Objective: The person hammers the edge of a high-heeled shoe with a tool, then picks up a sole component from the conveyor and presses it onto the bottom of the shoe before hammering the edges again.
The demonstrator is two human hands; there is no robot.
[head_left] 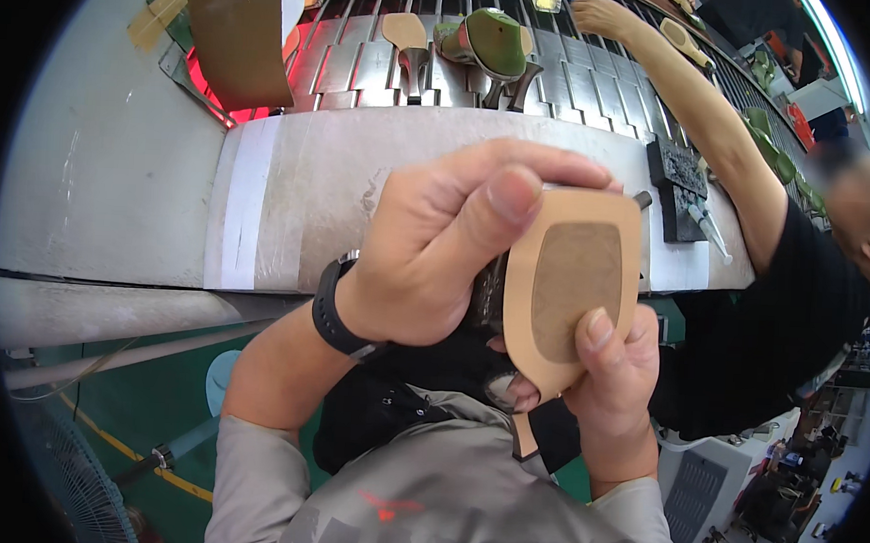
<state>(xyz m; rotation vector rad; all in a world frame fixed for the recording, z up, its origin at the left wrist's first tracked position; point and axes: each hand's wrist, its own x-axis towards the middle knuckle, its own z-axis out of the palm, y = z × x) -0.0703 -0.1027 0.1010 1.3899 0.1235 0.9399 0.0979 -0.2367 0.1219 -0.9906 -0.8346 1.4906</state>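
In front of my chest I hold a high-heeled shoe with its tan sole facing up; a brownish oval patch covers the middle of the forepart. Its narrow heel points down toward my shirt. My left hand, with a black watch on the wrist, wraps the toe end, thumb along the sole's left edge. The right hand grips the waist of the shoe, thumb pressed on the sole and fingers mostly hidden beneath. Most of the upper is hidden by the sole and my hands.
Ahead is a pale padded ledge, with a metal slat conveyor behind it carrying a green heeled shoe and a tan-soled one. A black block lies at right. A co-worker's arm reaches over the conveyor.
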